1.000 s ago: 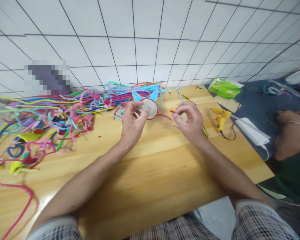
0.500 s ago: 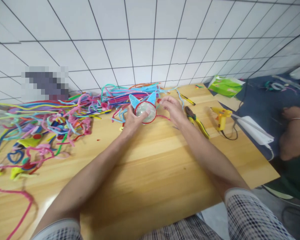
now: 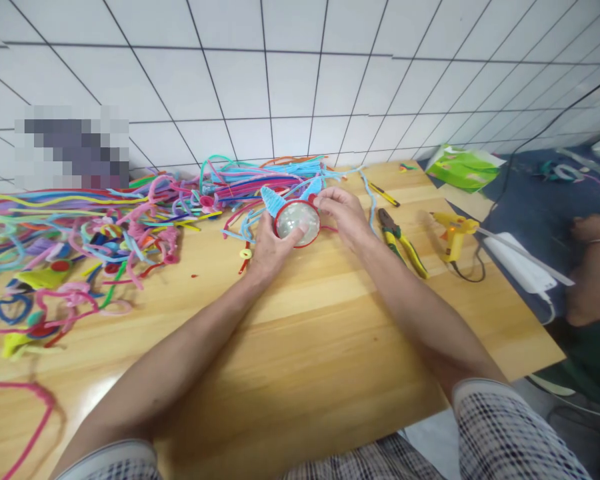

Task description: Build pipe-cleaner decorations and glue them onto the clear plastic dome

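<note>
Toward the far side of the wooden table (image 3: 300,360), my left hand (image 3: 269,252) keeps hold of a round clear piece with a red rim (image 3: 294,217); my thumb lies over its face, and the fingers are mostly hidden. Two blue points (image 3: 272,200) stand at its far edge. My right hand (image 3: 345,212) has its fingertips closed on a small red bit (image 3: 313,199), beside the right blue point; whether they touch, I cannot tell. To the right lie pliers (image 3: 405,244) and a yellow glue gun (image 3: 455,237); to the left, many fuzzy stems (image 3: 147,230).
</note>
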The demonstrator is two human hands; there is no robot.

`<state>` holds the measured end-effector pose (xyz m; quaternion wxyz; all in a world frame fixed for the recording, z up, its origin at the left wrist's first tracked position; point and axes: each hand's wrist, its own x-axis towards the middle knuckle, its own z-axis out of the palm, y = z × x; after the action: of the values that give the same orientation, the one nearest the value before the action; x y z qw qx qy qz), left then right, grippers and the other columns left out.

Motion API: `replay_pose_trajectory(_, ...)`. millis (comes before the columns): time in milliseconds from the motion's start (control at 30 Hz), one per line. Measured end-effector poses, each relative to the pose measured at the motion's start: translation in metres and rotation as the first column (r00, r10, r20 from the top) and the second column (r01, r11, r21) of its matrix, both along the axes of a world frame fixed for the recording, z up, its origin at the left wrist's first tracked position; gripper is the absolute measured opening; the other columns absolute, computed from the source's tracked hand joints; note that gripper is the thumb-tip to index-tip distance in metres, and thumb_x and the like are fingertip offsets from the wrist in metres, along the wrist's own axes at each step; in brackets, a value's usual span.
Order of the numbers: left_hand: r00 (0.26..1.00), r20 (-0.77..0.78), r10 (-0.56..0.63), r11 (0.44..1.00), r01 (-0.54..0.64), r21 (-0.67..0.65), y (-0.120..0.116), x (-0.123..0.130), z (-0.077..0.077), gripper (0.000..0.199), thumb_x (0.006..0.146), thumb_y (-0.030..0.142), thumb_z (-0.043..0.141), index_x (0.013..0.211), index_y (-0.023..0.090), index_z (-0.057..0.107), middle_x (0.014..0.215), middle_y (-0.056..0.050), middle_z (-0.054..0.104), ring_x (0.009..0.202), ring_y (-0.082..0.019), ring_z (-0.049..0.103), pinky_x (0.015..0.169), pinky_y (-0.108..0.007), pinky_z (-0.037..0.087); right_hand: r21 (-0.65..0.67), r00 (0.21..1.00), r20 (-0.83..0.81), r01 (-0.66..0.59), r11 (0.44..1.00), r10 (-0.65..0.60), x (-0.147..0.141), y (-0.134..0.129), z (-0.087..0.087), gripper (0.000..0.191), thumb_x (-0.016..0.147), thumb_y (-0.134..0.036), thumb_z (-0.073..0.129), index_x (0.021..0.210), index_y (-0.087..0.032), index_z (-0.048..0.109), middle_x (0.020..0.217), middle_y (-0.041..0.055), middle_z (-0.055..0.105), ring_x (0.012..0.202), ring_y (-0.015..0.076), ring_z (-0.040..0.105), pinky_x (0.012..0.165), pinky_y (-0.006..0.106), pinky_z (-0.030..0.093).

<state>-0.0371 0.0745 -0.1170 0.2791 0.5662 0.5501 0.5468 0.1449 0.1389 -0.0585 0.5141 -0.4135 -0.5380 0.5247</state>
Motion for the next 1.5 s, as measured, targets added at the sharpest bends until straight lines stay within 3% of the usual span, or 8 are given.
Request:
replay_pose_trajectory(467, 1.000, 0.024, -0.013, 1.000, 0.014, -0.022, -0.001, 0.001, 0.000, 0.061, 0.086, 0.044, 0.091, 0.136, 0.024, 0.062, 0.137, -0.011, 0.070, 0.132, -0.033, 0.067, 0.119, -0.052, 0.053, -0.051, 0.999, -0.019, 0.029, 0.998, -0.030, 0.001, 0.002, -0.009, 0.020, 0.073, -0.038, 0.086, 0.077, -0.024, 0.072, 0.082, -0.0005, 0.070, 0.083, 0.0165, 0.064, 0.082, 0.034, 0.056)
replay_pose_trajectory(867, 0.999, 0.032, -0.020, 1.000, 0.020, -0.003, -0.001, 0.001, 0.000, 0.054, 0.087, 0.043, 0.089, 0.129, 0.024, 0.061, 0.132, -0.010, 0.069, 0.126, -0.031, 0.067, 0.117, -0.052, 0.053, -0.190, 0.994, -0.097, 0.034, 0.981, -0.054, -0.004, -0.005, -0.005, 0.024, 0.070, -0.033, 0.088, 0.078, -0.024, 0.067, 0.081, -0.0025, 0.069, 0.076, 0.0148, 0.064, 0.067, 0.029, 0.057)
replay_pose_trajectory(1067, 1.000, 0.022, -0.006, 1.000, 0.007, -0.018, -0.003, 0.003, 0.003, 0.054, 0.086, 0.043, 0.090, 0.128, 0.023, 0.061, 0.131, -0.010, 0.070, 0.127, -0.032, 0.067, 0.117, -0.053, 0.053, -0.178, 0.988, -0.102, 0.099, 0.979, -0.119, -0.008, -0.009, -0.006, 0.020, 0.072, -0.032, 0.086, 0.077, -0.024, 0.069, 0.084, -0.0016, 0.070, 0.076, 0.0144, 0.065, 0.065, 0.028, 0.056)
replay_pose_trajectory(1300, 1.000, 0.019, -0.007, 1.000, 0.008, -0.024, -0.004, 0.003, 0.007, 0.056, 0.086, 0.044, 0.090, 0.130, 0.024, 0.062, 0.132, -0.010, 0.070, 0.129, -0.032, 0.067, 0.118, -0.052, 0.053, -0.141, 0.988, -0.090, 0.113, 0.984, -0.127, -0.009, -0.008, -0.012, 0.030, 0.072, -0.039, 0.088, 0.082, -0.025, 0.063, 0.085, -0.0028, 0.067, 0.076, 0.0144, 0.063, 0.065, 0.028, 0.055)
replay_pose_trajectory(1500, 1.000, 0.026, -0.011, 1.000, 0.011, -0.016, -0.004, 0.004, 0.007, 0.059, 0.085, 0.046, 0.092, 0.131, 0.024, 0.063, 0.133, -0.010, 0.070, 0.130, -0.033, 0.067, 0.118, -0.052, 0.053, -0.064, 0.988, -0.060, 0.140, 0.988, -0.144, -0.009, -0.001, -0.023, 0.044, 0.074, -0.047, 0.092, 0.100, -0.030, 0.062, 0.097, -0.0015, 0.072, 0.089, 0.0179, 0.068, 0.079, 0.033, 0.060)
